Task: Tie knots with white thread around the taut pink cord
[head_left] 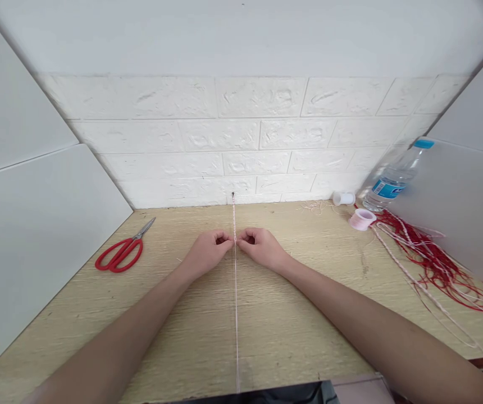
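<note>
A pale pink cord (236, 303) runs from a small dark point low on the brick-patterned wall straight toward the near table edge. Its far part looks braided and thicker; the near part is thin strands. My left hand (213, 248) pinches at the cord from the left, thumb and index finger together. From the right, my right hand (262, 246) pinches at the same spot, its fingertips almost meeting those of my left hand. Any fine thread ends between the fingertips are too small to make out.
Red-handled scissors (120, 252) lie at the left on the wooden table (174, 348). At the right are a pink spool (361, 219), a white spool (343, 198), a water bottle (388, 185) and tangled red cords (435, 264). White panels flank both sides.
</note>
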